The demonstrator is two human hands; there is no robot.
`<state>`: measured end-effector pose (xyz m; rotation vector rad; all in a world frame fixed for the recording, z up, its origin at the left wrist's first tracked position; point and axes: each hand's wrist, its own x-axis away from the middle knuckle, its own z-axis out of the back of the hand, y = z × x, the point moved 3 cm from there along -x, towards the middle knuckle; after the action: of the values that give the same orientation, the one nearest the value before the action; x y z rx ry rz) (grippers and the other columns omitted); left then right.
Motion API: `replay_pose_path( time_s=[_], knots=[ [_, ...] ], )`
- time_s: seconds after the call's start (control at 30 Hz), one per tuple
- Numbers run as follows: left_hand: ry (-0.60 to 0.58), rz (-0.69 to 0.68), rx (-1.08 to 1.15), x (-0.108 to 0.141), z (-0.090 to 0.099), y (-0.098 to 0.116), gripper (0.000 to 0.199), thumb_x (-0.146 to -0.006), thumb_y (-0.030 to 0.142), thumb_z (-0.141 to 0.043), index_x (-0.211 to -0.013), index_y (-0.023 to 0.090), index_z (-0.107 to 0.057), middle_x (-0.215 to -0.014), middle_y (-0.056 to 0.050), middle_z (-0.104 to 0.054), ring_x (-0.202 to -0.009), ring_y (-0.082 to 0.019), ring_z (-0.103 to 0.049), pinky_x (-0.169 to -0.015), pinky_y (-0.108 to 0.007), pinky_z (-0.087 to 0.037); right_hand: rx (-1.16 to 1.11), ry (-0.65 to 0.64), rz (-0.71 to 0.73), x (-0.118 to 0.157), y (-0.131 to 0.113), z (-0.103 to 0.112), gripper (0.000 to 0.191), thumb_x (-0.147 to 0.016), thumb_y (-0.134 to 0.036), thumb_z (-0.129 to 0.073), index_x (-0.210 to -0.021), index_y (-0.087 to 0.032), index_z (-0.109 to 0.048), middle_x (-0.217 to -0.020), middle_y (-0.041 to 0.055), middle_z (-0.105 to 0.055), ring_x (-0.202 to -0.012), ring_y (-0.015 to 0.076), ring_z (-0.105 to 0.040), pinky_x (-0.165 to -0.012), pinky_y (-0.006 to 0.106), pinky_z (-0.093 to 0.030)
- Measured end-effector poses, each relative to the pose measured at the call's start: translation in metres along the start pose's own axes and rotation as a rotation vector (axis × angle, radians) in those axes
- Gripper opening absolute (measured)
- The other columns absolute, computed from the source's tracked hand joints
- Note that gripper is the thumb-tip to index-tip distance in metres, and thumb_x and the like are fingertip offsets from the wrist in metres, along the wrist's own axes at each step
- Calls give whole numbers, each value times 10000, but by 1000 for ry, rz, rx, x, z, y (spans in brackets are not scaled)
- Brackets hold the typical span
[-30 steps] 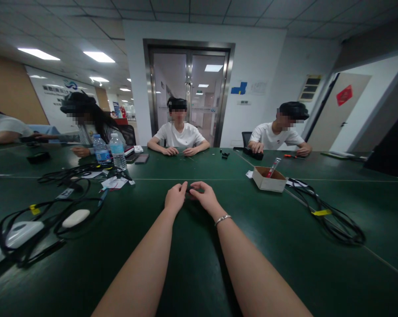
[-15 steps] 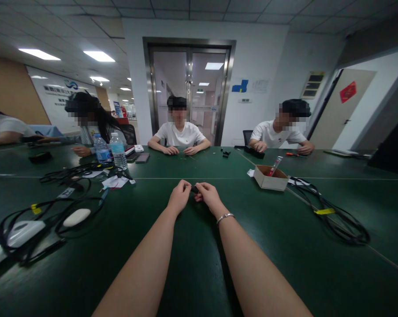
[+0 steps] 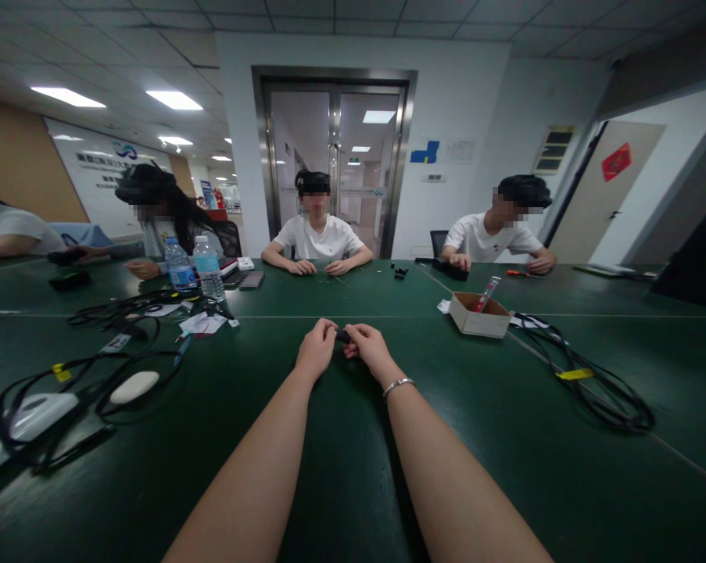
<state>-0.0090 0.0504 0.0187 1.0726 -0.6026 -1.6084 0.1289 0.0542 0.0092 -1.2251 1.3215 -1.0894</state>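
Note:
A small black object (image 3: 342, 336) sits between my two hands, above the green table (image 3: 353, 438). My right hand (image 3: 367, 348) is closed on it, with a silver bracelet (image 3: 398, 386) on that wrist. My left hand (image 3: 319, 345) is closed in a pinch at the object's left end. The fingers cover much of the object, so its full shape is hidden.
Black cables (image 3: 53, 375) and a white oval object (image 3: 134, 387) lie at the left, with two water bottles (image 3: 208, 270) behind. At the right are an open cardboard box (image 3: 480, 322) and a coiled cable (image 3: 599, 391). Several people sit around the table.
My left hand has shifted very slightly left, and a little more of the black object shows between my hands. My right hand has hardly moved.

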Motion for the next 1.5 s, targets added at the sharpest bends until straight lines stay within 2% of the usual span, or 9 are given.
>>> replay_pose_path(
  time_s=[0.2,0.37,0.5,0.63,0.77,0.9,1.03,1.4,1.5],
  knots=[
    [-19,44,13,0,0,-1,294,-898,421,-351,-915,222,-567,-762,-12,-598,-688,-159,-548,-650,-267,-397,-1,6,-9,0,-1,0,155,-875,-252,-609,-789,-124,-594,-525,4,-595,-411,98,-572,-395,159,-488],
    [4,9,4,-2,-1,-4,245,-888,398,-386,-923,235,-565,-792,-3,-605,-704,-150,-543,-642,-252,-383,7,15,-10,1,-2,-1,144,-870,-246,-616,-809,-117,-593,-534,12,-603,-409,94,-564,-394,156,-479],
    [-1,7,0,-1,-1,-3,323,-906,451,-328,-896,236,-569,-780,-4,-604,-683,-153,-531,-616,-253,-369,0,18,-8,1,-1,0,153,-868,-257,-616,-821,-113,-593,-540,16,-607,-411,97,-567,-393,159,-480],
    [-8,18,20,-1,-1,-4,268,-899,358,-340,-947,235,-573,-819,-9,-610,-718,-151,-545,-633,-251,-383,-19,10,-9,0,0,0,185,-839,-293,-655,-810,-119,-599,-540,17,-606,-415,103,-573,-395,163,-483],
    [-15,22,51,-3,-3,-5,267,-895,368,-349,-944,226,-569,-766,-6,-595,-702,-153,-546,-645,-256,-398,-25,5,-1,-2,1,1,156,-866,-267,-615,-820,-119,-593,-542,15,-606,-412,97,-569,-389,156,-478],
    [-17,11,60,-3,-3,-5,219,-870,308,-395,-975,215,-563,-865,-21,-615,-765,-152,-560,-678,-256,-410,-23,6,-10,-3,3,1,155,-863,-269,-620,-813,-125,-596,-547,11,-605,-414,95,-571,-395,159,-486],
    [-28,31,67,-3,-4,-7,256,-890,378,-367,-954,223,-561,-744,1,-589,-673,-147,-542,-647,-256,-410,-39,1,-7,-3,4,1,175,-855,-292,-630,-802,-128,-597,-549,10,-605,-410,94,-565,-385,158,-479],
    [-14,-6,90,-3,-3,-5,211,-860,311,-399,-955,219,-564,-783,-2,-594,-728,-146,-549,-669,-252,-400,-49,-4,-21,-3,3,1,149,-858,-263,-618,-795,-130,-592,-541,6,-600,-408,91,-560,-392,157,-476],
    [-16,21,93,-4,-4,-8,266,-882,372,-359,-937,219,-570,-740,0,-585,-679,-146,-538,-638,-252,-398,-48,-4,-23,-3,2,1,153,-863,-268,-610,-796,-132,-587,-544,7,-602,-409,93,-562,-391,157,-474]
  ],
)
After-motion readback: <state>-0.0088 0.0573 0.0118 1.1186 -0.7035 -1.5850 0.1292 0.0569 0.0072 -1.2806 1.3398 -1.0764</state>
